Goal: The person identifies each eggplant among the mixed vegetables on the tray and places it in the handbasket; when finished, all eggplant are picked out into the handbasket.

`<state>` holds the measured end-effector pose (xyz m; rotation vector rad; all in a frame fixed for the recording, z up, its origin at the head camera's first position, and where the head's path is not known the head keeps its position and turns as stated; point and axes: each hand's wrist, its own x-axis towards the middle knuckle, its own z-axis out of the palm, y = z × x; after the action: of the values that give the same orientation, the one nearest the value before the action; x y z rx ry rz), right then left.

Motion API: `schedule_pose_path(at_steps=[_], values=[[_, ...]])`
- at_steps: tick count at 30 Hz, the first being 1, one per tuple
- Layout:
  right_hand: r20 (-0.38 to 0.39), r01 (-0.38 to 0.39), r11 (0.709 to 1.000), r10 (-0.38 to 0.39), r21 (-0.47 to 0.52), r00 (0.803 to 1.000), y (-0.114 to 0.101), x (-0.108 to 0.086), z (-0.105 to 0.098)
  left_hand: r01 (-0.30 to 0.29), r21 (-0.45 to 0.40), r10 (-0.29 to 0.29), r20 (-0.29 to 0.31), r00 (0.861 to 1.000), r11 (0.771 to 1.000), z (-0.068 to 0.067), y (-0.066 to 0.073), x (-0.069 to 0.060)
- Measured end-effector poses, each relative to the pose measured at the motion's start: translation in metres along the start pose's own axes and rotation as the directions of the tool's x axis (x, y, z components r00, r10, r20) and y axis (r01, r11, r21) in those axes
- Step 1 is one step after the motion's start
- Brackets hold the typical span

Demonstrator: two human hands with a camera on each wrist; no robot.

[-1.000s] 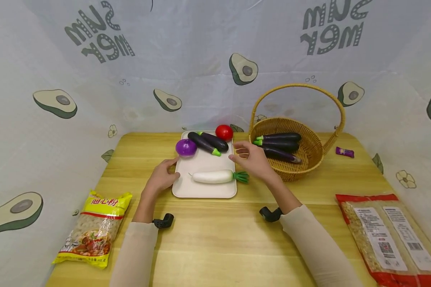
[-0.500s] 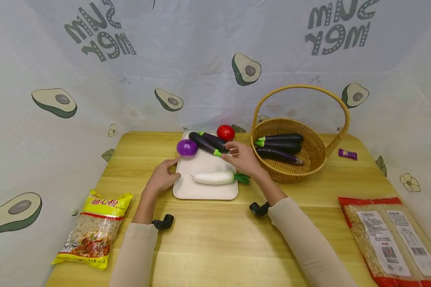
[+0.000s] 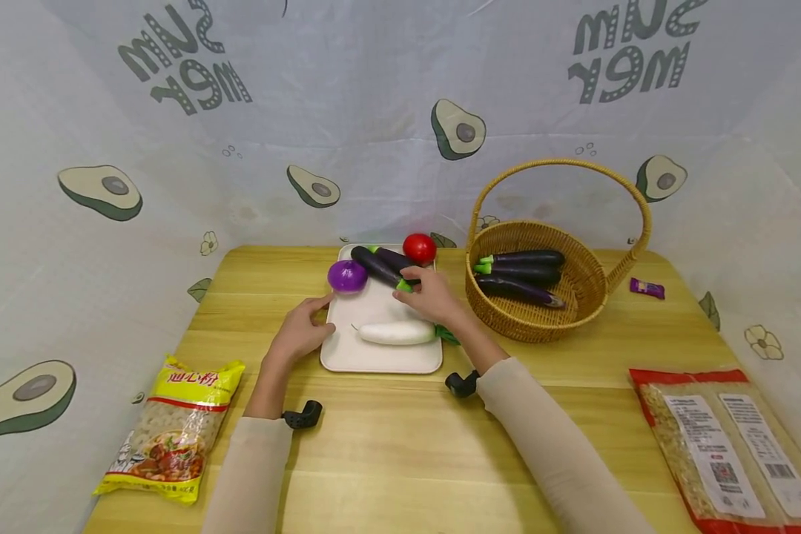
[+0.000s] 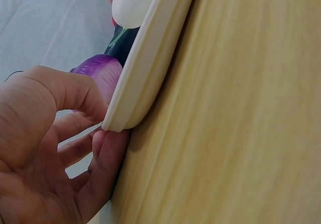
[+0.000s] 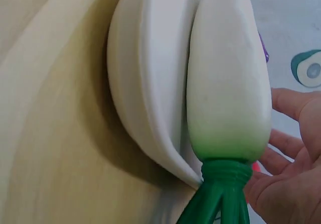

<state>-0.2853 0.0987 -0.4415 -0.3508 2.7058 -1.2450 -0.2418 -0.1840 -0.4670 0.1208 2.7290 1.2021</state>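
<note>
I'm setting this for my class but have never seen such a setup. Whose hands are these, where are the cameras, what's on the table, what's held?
No machine: a person works bare-handed. The wide picture comes from a camera on the head, the two close ones from the black wrist cameras. On the table, a tray carries a radish and two eggplants, with an onion and a tomato at its edges. Beside it, a basket holds three more eggplants. A yellow bag, a red-edged bag and a small packet lie nearby. The left hand touches the tray's edge; the right hand is at the green end of one eggplant on the tray. Whether either truly grips cannot be told.
</note>
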Motion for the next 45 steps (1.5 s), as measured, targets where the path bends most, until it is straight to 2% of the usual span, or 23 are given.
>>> schedule_pose_path(at_steps=[8, 18, 24, 33, 39, 45], values=[[-0.03, 0.029, 0.999, -0.03, -0.035, 0.999, -0.002, 0.008, 0.012, 0.015, -0.003, -0.015, 0.0, 1.0, 1.0, 0.001, -0.001, -0.001], [-0.076, -0.03, 0.992, 0.021, -0.121, 0.997, -0.009, 0.022, 0.028, 0.003, -0.014, -0.003, -0.004, 1.0, 1.0, 0.002, -0.001, 0.001], [-0.131, -0.067, 0.993, 0.054, -0.097, 0.99, -0.012, 0.024, 0.032, 0.002, -0.02, -0.002, 0.0, 1.0, 1.0, 0.002, 0.001, 0.002], [-0.124, -0.058, 0.997, 0.053, -0.044, 0.991, -0.012, 0.018, 0.023, 0.019, -0.021, -0.019, 0.009, 1.0, 1.0, 0.002, -0.001, 0.002], [-0.142, -0.022, 1.0, 0.02, -0.015, 0.99, -0.016, 0.003, 0.007, 0.006, -0.009, -0.006, 0.001, 1.0, 1.0, 0.001, 0.0, 0.002], [-0.133, 0.017, 1.0, -0.02, -0.023, 0.991, -0.021, -0.014, -0.01, 0.028, -0.003, -0.029, -0.011, 1.0, 1.0, 0.002, 0.003, 0.001]])
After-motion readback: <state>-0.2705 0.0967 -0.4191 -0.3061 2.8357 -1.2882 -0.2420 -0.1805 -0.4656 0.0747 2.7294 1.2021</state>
